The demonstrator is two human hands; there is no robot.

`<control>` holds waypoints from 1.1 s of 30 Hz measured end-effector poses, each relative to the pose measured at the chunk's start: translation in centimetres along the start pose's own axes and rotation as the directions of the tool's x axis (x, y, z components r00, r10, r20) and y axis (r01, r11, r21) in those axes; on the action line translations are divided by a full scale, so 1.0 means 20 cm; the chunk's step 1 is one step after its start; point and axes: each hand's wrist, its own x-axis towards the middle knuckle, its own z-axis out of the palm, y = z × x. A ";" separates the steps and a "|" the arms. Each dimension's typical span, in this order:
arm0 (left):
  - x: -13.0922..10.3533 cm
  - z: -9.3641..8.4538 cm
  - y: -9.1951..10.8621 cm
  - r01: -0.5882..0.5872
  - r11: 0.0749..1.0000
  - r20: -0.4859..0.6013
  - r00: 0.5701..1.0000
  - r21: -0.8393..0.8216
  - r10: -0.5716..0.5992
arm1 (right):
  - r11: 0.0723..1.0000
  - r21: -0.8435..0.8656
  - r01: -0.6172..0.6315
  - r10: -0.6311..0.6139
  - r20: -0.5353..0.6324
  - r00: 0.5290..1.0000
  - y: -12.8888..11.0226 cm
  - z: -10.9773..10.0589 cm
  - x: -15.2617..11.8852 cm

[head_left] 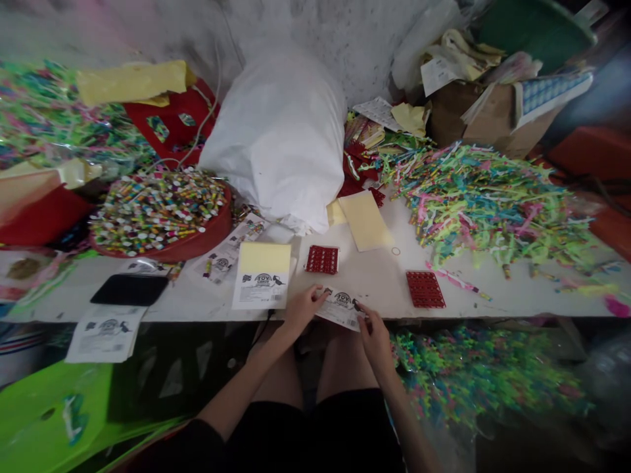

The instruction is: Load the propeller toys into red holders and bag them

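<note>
At the table's front edge, a white printed label card [342, 306] marked "TOY CANDY" is held between both hands. My left hand [304, 311] pinches its left end, and my right hand [373, 334] grips its right end. Just beyond it lies a red slotted plastic block [322, 259]. A second red block [425, 289] rests to the right of my right hand. Left of my left hand is a stack of the same cards [260, 289], with a yellow sheet [266, 256] showing at its upper part.
A red basin [217, 226] heaped with small candy tubes stands left. A white sack [280, 131] fills the back middle. Colourful ribboned candy sticks [493, 197] are piled right. A black phone [129, 290] lies on more cards [103, 338] over the front edge. Yellow card [367, 220] lies mid-table.
</note>
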 end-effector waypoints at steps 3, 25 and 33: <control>-0.01 0.02 0.00 -0.017 0.999 -0.010 1.000 0.032 0.018 | 1.000 -0.020 0.002 -0.002 -0.008 1.000 0.00 0.00 0.00; -0.05 0.05 -0.03 -0.141 0.954 -0.045 0.986 0.265 0.158 | 0.991 -0.129 0.037 -0.040 -0.026 0.999 0.05 0.06 -0.04; -0.06 0.05 -0.02 -0.119 0.954 -0.053 0.989 0.275 0.139 | 0.989 -0.131 0.063 -0.070 -0.049 0.996 0.02 0.06 -0.05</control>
